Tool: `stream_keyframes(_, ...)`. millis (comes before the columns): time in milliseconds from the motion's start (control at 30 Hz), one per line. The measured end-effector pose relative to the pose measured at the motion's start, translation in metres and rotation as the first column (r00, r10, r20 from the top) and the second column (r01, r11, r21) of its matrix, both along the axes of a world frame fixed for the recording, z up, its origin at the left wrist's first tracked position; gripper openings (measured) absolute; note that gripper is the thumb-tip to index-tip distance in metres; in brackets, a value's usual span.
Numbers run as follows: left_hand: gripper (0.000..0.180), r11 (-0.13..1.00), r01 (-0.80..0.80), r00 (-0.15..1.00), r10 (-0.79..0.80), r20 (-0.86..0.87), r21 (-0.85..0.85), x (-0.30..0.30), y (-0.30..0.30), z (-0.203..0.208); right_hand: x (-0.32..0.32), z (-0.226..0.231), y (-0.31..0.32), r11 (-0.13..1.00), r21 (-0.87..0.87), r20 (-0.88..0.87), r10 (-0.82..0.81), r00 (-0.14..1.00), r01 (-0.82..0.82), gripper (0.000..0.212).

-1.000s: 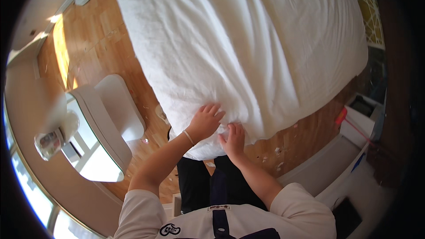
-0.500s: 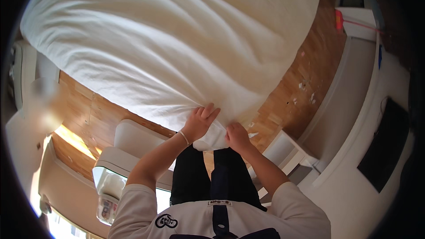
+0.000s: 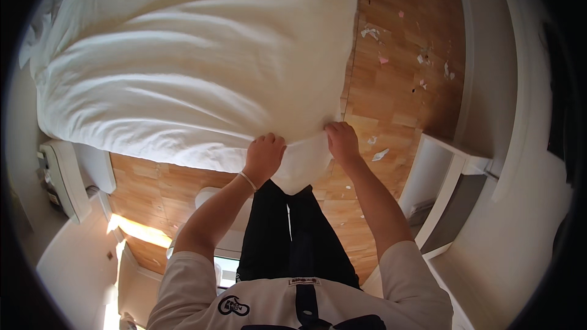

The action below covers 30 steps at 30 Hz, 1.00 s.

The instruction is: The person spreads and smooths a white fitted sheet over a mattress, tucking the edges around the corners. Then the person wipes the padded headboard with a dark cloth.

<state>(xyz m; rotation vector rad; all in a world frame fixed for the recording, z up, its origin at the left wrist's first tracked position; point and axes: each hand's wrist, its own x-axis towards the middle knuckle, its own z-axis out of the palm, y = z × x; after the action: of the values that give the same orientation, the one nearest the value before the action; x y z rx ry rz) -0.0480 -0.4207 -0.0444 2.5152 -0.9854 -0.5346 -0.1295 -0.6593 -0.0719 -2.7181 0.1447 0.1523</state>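
A large white bed sheet (image 3: pixel 183 55) covers the bed ahead of me, with long creases fanning left from its near corner. My left hand (image 3: pixel 265 156) is closed on the sheet near that corner, fingertips hidden in the cloth. On the corner's right edge, my right hand (image 3: pixel 342 142) pinches the cloth between curled fingers. Between the two hands the sheet is drawn fairly flat. A loose point of it hangs down in front of my dark trousers (image 3: pixel 269 232).
Wooden floor (image 3: pixel 391 85) runs along the bed's right side, strewn with paper scraps (image 3: pixel 370 32). A white shelf unit (image 3: pixel 455 171) stands to the right. Left of the bed is a white cabinet (image 3: pixel 64 177). Something pale and rounded (image 3: pixel 223 214) sits behind my left forearm.
My hands have moved apart, the right one outward along the sheet's edge, and the cloth between them has spread. My view has shifted, showing more of the floor on the right.
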Motion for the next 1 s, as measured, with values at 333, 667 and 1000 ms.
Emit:
stream_keyframes(333, 0.006, 0.998, 0.052, 0.998, -0.053, 0.044, 0.02, -0.034, -0.014, -0.013, -0.077, -0.006, 0.014, 0.966, 0.141, -0.175, -0.193, 0.965, 0.219, 0.013)
stream_keyframes(667, 0.045, 0.957, -0.215, 0.923, 0.133, 0.362, 0.196, 0.043, 0.169, -0.022, -0.02, 0.024, 0.135, 0.971, 0.216, 0.053, -0.111, 0.992, 0.097, 0.057)
stream_keyframes(1000, 0.034, 0.922, -0.386, 0.868, 0.364, 0.337, 0.0, 0.125, 0.299, -0.026, 0.082, 0.027, 0.25, 0.996, 0.07, -0.032, 0.062, 0.998, -0.06, 0.061)
